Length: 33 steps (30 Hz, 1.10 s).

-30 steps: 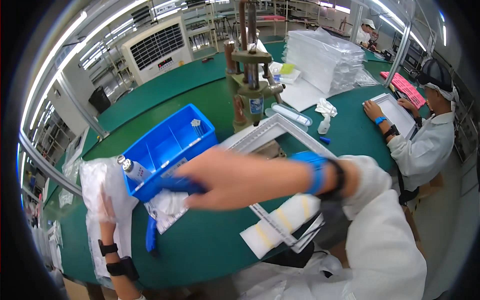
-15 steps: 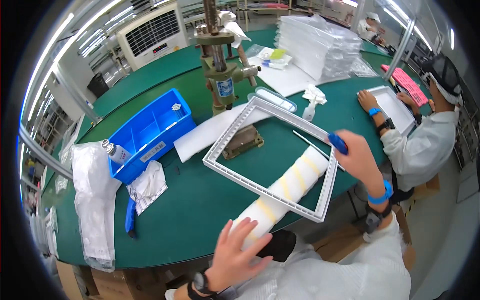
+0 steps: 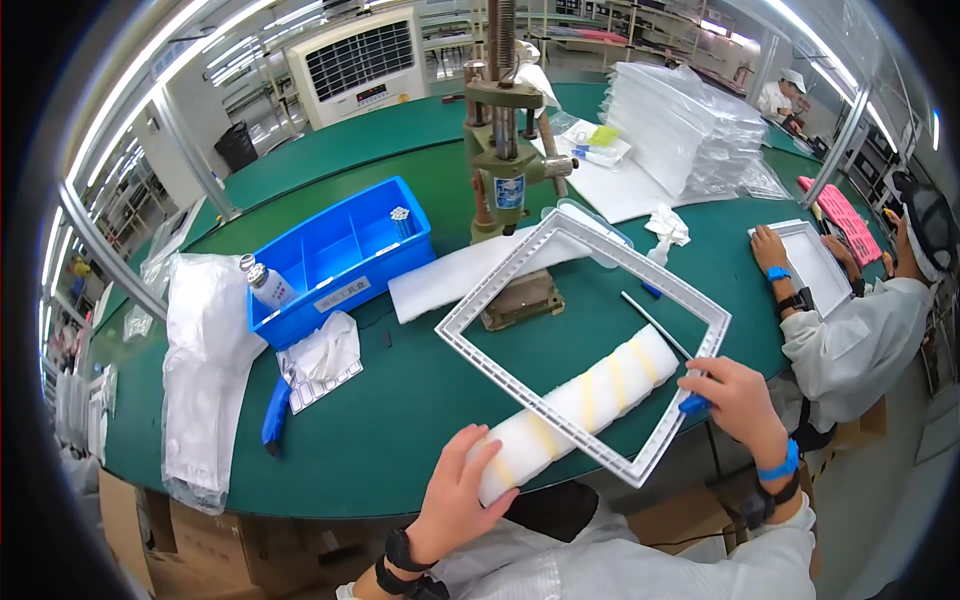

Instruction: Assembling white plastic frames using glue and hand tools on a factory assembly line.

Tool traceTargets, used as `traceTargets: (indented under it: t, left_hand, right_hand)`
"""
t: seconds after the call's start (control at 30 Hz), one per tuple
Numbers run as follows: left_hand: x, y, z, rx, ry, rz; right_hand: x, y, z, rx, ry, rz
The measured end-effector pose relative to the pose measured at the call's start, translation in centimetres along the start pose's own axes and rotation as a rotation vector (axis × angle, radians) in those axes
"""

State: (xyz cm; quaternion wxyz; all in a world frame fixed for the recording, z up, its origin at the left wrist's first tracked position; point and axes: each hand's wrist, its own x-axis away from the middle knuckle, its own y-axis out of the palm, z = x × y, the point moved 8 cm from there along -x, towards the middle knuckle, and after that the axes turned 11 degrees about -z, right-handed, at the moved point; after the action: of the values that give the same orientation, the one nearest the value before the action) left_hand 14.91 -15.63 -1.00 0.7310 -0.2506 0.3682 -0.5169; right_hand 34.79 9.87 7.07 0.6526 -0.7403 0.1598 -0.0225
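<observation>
Our white openwork rectangular frame [image 3: 540, 400] lay tilted across a soft white padded roll with pale yellow bands [image 3: 602, 390], its nearest corner reaching past the edge of the green-topped desk [image 3: 420, 410]. Its four sides met in an unbroken outline, so we judged the frame whole in shape and the handling of it under way; whether any finishing was left, we could not tell. A thin white rod [image 3: 655, 322] lay apart from our hands, its lower end near the frame's right side.

Our left hand [image 3: 455, 500] lay at the roll's near end, fingers spread loosely over it. Our right hand [image 3: 740, 400] was at the frame's right side, its fingers curled over a small blue tool [image 3: 693, 404]; how firmly they pinched it or the frame, we could not make out.

To the left, a divided blue plastic bin [image 3: 405, 266] held a white bottle with a silvery top [image 3: 268, 285] and a second silvery top [image 3: 247, 262] at one end, and a bundle of small pale rods [image 3: 401, 222] at the other. Beside it, a long clear plastic bag [image 3: 205, 390] held something white, too wrapped to identify.
</observation>
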Motion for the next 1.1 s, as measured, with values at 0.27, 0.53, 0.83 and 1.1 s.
traceTargets:
  t: [0.27, 0.53, 0.83, 1.1]
  left_hand:
    - [1.0, -1.8, -2.6, 0.076, 0.008, 0.053]
    - [1.1, -9.5, -4.0, 0.191, 0.030, -0.204]
    - [-11.1, -10.5, -14.4, -0.530, -0.073, 0.127]
    - [-13.7, -7.9, -14.8, -0.652, 0.178, 0.244]
  right_hand:
    - [-0.2, 2.8, -12.7, 0.078, -0.189, -0.138]
    - [1.2, 2.3, -12.3, 0.074, -0.158, -0.003]
    - [2.0, 1.4, -11.7, 0.079, -0.161, 0.068]
    - [1.3, 1.7, -11.1, 0.046, -0.104, 0.077]
